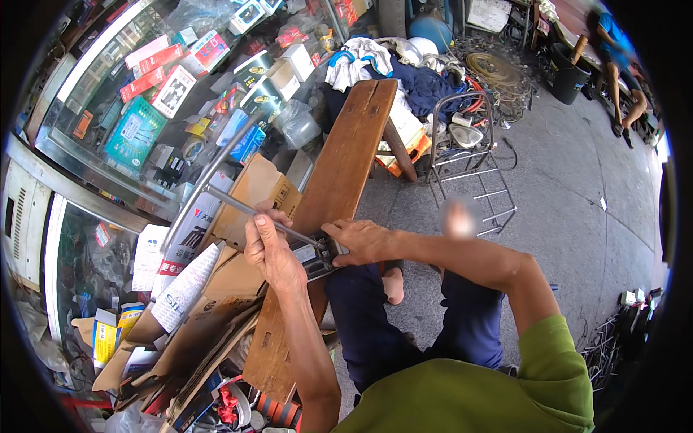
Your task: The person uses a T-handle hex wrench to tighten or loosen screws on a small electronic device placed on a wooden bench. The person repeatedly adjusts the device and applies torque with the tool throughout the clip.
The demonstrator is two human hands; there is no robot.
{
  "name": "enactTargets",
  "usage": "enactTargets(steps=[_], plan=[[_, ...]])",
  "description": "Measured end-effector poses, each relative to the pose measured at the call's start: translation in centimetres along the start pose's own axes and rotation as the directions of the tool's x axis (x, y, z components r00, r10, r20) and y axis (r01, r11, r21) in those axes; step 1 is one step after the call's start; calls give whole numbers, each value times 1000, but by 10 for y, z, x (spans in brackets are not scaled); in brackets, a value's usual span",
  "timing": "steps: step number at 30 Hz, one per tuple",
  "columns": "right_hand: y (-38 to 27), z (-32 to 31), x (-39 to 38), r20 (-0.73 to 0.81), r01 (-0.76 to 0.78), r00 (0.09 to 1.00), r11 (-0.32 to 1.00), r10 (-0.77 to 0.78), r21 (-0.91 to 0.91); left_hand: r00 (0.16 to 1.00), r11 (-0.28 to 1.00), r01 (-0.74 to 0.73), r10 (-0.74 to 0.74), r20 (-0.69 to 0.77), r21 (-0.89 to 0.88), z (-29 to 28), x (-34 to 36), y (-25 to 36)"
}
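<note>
My left hand (274, 252) is closed around the shaft of a long steel T-handle wrench (234, 206). Its crossbar slants up to the left of the hand. The shaft's far end meets a dark and silver metal block (317, 268) on the wooden bench (339, 173). Over the block's right side, my right hand (361, 242) bends its fingers and grips it. Exactly where the wrench tip sits is partly hidden by the right fingers.
Flattened cardboard (224, 289) leans along the bench's left side. Beyond it stands a glass display case (94, 173) with small boxes. A metal-tube frame (476, 177) stands on the floor to the right, near piled clothes (422, 86). Another person (617, 58) sits far right.
</note>
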State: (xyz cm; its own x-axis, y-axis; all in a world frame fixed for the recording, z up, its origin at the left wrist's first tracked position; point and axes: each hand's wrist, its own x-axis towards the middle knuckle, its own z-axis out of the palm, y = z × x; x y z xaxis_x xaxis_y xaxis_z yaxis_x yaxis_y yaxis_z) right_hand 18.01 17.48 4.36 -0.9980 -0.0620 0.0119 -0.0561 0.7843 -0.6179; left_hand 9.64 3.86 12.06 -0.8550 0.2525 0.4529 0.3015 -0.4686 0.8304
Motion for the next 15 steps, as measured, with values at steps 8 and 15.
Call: enactTargets(steps=[8, 15], plan=[[0, 1, 0, 16, 3, 1000, 1000, -3, -25, 991, 960, 130, -128, 25, -249, 3, -1, -4], [-8, -2, 0, 33, -27, 999, 998, 29, -59, 985, 962, 103, -63, 163, -251, 5, 2, -6]])
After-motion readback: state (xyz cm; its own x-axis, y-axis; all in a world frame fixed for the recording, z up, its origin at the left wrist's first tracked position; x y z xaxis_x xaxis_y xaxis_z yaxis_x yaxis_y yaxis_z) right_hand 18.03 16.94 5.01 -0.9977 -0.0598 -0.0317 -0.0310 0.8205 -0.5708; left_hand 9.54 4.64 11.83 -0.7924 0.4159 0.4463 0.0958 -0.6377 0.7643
